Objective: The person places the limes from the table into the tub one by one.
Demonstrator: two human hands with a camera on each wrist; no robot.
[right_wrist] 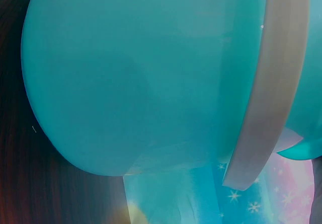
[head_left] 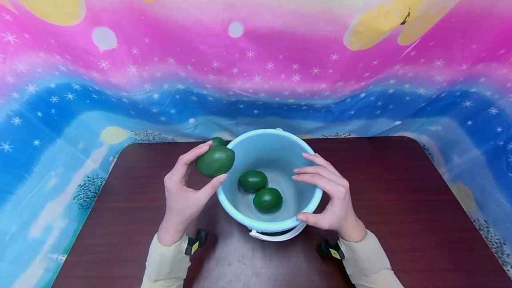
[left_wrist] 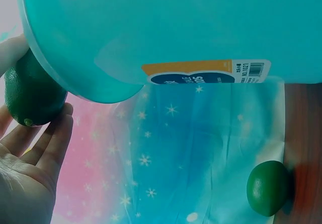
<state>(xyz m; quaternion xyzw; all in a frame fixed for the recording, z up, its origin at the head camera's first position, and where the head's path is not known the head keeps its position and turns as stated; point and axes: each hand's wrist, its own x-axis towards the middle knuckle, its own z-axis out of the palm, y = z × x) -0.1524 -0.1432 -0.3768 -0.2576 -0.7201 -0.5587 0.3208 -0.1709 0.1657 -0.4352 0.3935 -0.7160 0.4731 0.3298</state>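
My left hand [head_left: 182,194] pinches a dark green avocado [head_left: 215,161] between thumb and fingers, beside the left rim of the light blue bucket [head_left: 221,199]. In the left wrist view the held avocado [left_wrist: 34,90] shows pebbled skin and overlaps the bucket's rim. Two more avocados lie in the bucket, one [head_left: 253,181] slightly farther back, the other [head_left: 268,200] nearer. My right hand [head_left: 334,194] holds the bucket's right rim, its fingers reaching over the inside and its thumb at the near outer edge.
Another avocado [left_wrist: 269,189] rests on the dark brown table [head_left: 132,208] behind the left hand, mostly hidden in the head view. The bucket's white handle [head_left: 280,236] hangs down at its near side. Behind the table hangs a colourful snowflake-patterned cloth [head_left: 256,74].
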